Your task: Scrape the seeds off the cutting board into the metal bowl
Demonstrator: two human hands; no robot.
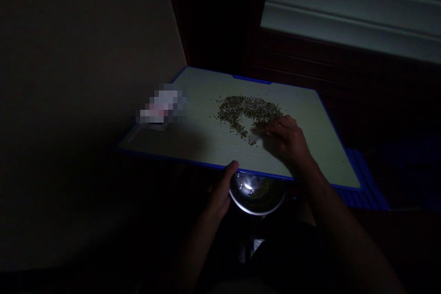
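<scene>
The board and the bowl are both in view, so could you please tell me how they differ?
The board is flat and pale with a blue edge, whereas the bowl is round, hollow and shiny. The board looks much larger than the bowl. The board shows mostly in full, while its near edge partly hides the bowl. Both hold small greenish bits.

The board (200, 115) was pale yellowish green, edged all round by a rim (201, 163) of vivid blue. Dark olive-green grains (237, 108) speckled its surface in a dotted pattern. The bowl (253, 206) was silvery, with green grains inside. Beside the board's right corner, a blue thing (365, 183) had parallel stripes. Grey-green slats (354, 4) formed broad bands above dark reddish-brown wood (310, 64).
</scene>
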